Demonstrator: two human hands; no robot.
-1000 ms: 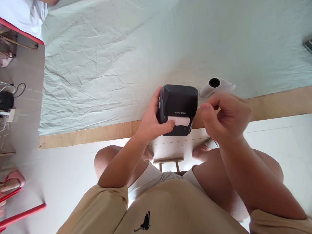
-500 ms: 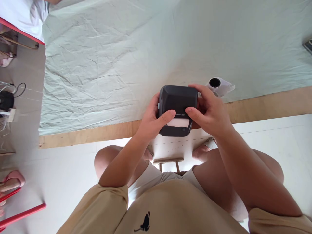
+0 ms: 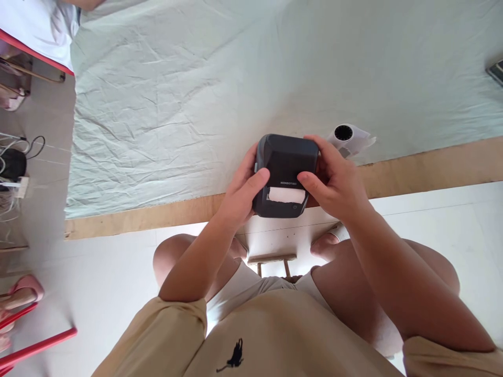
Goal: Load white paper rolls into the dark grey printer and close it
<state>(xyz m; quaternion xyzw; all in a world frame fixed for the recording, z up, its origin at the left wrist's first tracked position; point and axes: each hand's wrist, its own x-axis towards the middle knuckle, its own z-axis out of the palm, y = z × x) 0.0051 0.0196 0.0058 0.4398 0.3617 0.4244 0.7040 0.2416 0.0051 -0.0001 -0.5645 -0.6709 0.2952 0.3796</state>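
Observation:
A dark grey label printer point(image 3: 291, 159) is held between my two hands above the table's near edge. White paper point(image 3: 286, 195) shows in the slot on its lower part, below small printed lettering. My left hand point(image 3: 245, 186) grips the printer's left side, thumb on the top face, other fingers mostly hidden behind it. My right hand point(image 3: 336, 178) wraps round the right side, its thumb resting on the top near the lettering. Just beyond my right hand, a white roll point(image 3: 353, 139) with a dark round core end lies on the cloth.
A wrinkled pale green cloth point(image 3: 157, 104) covers the table, with a bare wooden edge point(image 3: 424, 166) along the near side. Another person's white clothing point(image 3: 39, 26) shows at the upper left. Cables and a dark object point(image 3: 13, 163) are at the left; a dark item point(image 3: 497, 72) sits far right.
My left thumb has slid up and left across the printer, uncovering more of the lettering and paper. The printer has shifted up slightly in view and stays in both hands.

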